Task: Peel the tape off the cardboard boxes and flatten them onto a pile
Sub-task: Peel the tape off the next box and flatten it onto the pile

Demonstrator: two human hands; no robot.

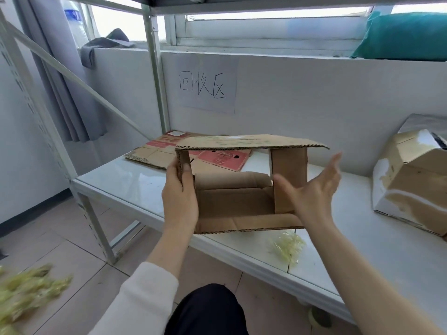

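Box (232,204): open-ended, held above the shelf (125,182), between my hands.
Left hand (180,197): fingers grip its left wall.
Right hand (314,189): fingers straight and spread, at its right wall.
Pile (154,153): flat cardboard, behind the box.

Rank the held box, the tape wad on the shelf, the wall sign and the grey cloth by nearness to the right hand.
1. the held box, beside the right hand
2. the tape wad, just below, on the shelf
3. the wall sign, back left
4. the grey cloth, far left, up high
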